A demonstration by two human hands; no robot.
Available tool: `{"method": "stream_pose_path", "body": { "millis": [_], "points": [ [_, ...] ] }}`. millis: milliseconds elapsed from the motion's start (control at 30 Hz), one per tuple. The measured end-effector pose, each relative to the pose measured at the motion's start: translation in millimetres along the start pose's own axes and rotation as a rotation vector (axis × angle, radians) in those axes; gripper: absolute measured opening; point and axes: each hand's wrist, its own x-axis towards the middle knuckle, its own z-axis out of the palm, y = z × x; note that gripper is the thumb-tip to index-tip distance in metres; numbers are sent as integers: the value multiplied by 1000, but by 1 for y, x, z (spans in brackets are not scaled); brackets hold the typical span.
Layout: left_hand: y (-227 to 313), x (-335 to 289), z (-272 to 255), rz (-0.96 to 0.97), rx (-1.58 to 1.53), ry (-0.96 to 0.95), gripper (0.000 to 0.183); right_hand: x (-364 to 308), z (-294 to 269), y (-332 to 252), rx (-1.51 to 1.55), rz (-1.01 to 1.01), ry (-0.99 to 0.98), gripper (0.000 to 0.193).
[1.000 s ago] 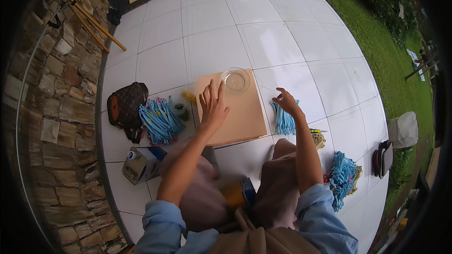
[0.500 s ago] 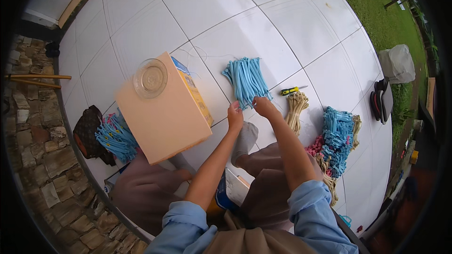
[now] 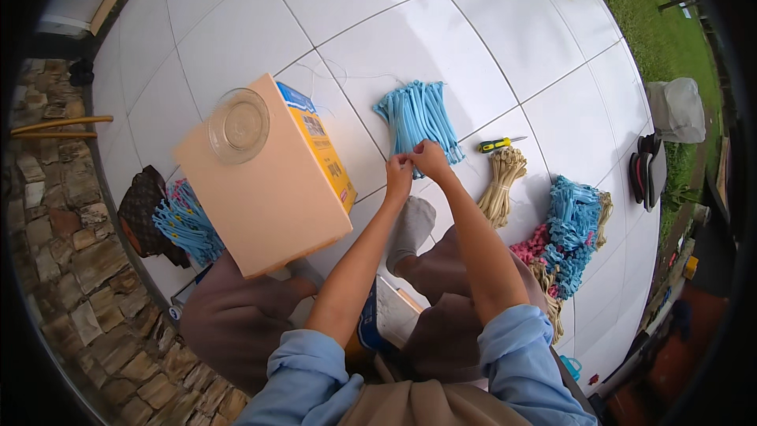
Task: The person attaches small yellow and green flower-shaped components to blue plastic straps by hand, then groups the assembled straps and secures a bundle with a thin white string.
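A bundle of light blue cord-like strips point(image 3: 418, 114) lies on the tiled floor in front of me. At its near end my left hand point(image 3: 400, 170) and my right hand point(image 3: 430, 160) meet, fingertips almost touching. Both are closed in a pinch; whatever is between the fingers is too small or hidden to make out. A thin pale thread point(image 3: 359, 76) trails over the tiles from the bundle's far side. Right of the bundle lie a yellow-and-black screwdriver point(image 3: 495, 144) and a tied bunch of beige strips point(image 3: 501, 188).
At left, a large cardboard box point(image 3: 268, 197) carries a clear glass dish point(image 3: 239, 126). Beyond it are more blue strips point(image 3: 187, 223) and a brown patterned bag point(image 3: 144, 209). A heap of blue, pink and beige pieces point(image 3: 572, 225) lies right, with dark sandals point(image 3: 645, 172) farther out.
My hands have come together from either side of the bundle's near end, the left moving right and the right moving slightly left. The view has shifted a little.
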Motion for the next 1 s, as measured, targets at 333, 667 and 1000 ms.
{"method": "stream_pose_path", "body": {
  "millis": [333, 667, 1000],
  "points": [
    [168, -75, -25, -60, -298, -342, 21, -58, -128, -109, 6, -59, 85, 32],
    [239, -138, -101, 461, 81, -564, 39, -166, -188, -182, 559, -482, 413, 16],
    [235, -187, -156, 717, 191, -290, 44, -177, -214, -184, 1251, -856, 175, 25]
  ]
}}
